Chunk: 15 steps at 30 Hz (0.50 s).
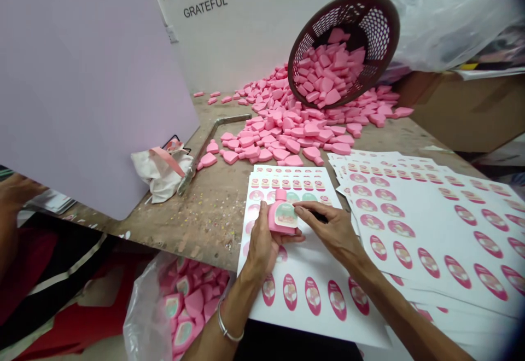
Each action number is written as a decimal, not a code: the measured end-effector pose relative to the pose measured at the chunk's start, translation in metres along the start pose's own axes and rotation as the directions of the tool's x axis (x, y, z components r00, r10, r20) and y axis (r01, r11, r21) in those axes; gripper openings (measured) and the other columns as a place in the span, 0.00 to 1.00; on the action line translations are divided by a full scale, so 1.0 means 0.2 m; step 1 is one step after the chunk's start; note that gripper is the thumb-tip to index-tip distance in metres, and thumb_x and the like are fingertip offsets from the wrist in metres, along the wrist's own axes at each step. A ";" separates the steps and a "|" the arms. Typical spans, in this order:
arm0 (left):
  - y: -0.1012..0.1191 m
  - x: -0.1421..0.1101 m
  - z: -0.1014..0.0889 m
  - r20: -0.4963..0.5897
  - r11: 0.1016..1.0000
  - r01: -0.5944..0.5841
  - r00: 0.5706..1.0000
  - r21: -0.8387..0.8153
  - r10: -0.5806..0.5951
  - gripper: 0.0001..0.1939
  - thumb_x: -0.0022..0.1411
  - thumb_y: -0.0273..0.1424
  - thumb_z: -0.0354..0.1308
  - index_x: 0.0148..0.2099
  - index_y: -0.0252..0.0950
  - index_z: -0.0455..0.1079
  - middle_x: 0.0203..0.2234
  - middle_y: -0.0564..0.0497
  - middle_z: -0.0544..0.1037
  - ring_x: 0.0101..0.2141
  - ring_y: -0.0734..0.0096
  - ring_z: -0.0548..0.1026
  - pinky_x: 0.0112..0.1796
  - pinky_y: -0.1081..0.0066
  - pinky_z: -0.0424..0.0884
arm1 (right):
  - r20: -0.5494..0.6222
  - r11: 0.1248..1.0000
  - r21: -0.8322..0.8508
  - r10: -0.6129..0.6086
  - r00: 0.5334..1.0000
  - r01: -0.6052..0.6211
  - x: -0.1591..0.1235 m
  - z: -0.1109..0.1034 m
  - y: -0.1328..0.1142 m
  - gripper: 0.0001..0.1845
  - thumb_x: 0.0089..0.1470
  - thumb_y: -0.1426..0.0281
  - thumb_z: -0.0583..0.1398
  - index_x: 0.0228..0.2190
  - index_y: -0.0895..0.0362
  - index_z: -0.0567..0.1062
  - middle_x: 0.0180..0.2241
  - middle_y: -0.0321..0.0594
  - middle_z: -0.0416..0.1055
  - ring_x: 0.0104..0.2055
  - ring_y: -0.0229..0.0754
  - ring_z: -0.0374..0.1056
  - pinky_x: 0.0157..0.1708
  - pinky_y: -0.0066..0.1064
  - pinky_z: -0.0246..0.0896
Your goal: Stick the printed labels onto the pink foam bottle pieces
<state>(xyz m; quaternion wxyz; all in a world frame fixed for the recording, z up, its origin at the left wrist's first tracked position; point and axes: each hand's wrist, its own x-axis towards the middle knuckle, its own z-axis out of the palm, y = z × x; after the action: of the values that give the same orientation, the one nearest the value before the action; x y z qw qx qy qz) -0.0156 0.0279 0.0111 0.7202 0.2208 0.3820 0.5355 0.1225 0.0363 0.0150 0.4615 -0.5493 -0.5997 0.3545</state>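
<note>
My left hand [264, 240] is wrapped around a small pink bottle [280, 194] and holds it upright above a sheet of stickers. A pale green and cream sticker label [286, 215] covers much of the bottle's front. The thumb and fingertips of my right hand [324, 224] pinch together at the label's right edge. Beneath both hands lies the white sticker sheet [301, 314], printed with rows of pink oval and rounded stickers. Part of the sheet is hidden by my hands and forearms.
Many pink bottles [287, 131] spill from a tipped brown basket [391, 27]. Sticker sheets [422, 202] lie at right. A bent metal bar [213, 128] and white cloth bag [164, 180] are at left. Below the table edge, a plastic bag [143, 306] holds labelled bottles. Another person's hand [18, 191] shows far left.
</note>
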 end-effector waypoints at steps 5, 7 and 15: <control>-0.01 0.00 -0.01 0.006 1.000 -0.006 1.000 -0.008 0.006 0.31 0.62 0.53 0.47 0.43 0.28 0.73 0.28 0.43 0.80 0.31 0.61 0.80 0.33 0.65 0.77 | -0.015 0.999 -0.024 -0.024 1.000 0.023 -0.01 0.01 -0.01 0.14 0.51 0.58 0.62 0.34 0.54 0.80 0.33 0.39 0.78 0.34 0.43 0.71 0.35 0.33 0.67; -0.01 0.00 -0.01 0.003 1.000 -0.010 1.000 -0.003 0.010 0.31 0.61 0.54 0.48 0.43 0.28 0.73 0.27 0.43 0.80 0.31 0.60 0.80 0.33 0.66 0.76 | -0.015 0.999 -0.025 -0.035 0.999 0.034 -0.01 0.02 -0.01 0.14 0.51 0.58 0.62 0.33 0.54 0.80 0.33 0.39 0.78 0.35 0.43 0.71 0.35 0.33 0.67; 0.01 -0.01 0.01 0.004 0.999 -0.035 0.999 0.010 0.035 0.31 0.60 0.54 0.49 0.42 0.27 0.72 0.28 0.42 0.80 0.30 0.59 0.80 0.32 0.64 0.76 | -0.025 0.999 -0.016 -0.033 0.999 0.033 -0.01 0.02 -0.03 0.12 0.51 0.59 0.62 0.32 0.54 0.80 0.34 0.38 0.78 0.37 0.44 0.72 0.36 0.33 0.67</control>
<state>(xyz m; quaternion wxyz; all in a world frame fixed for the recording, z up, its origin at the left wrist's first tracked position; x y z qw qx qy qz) -0.0153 0.0260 0.0139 0.7102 0.2319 0.3794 0.5458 0.1162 0.0331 0.0176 0.4707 -0.5474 -0.6055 0.3350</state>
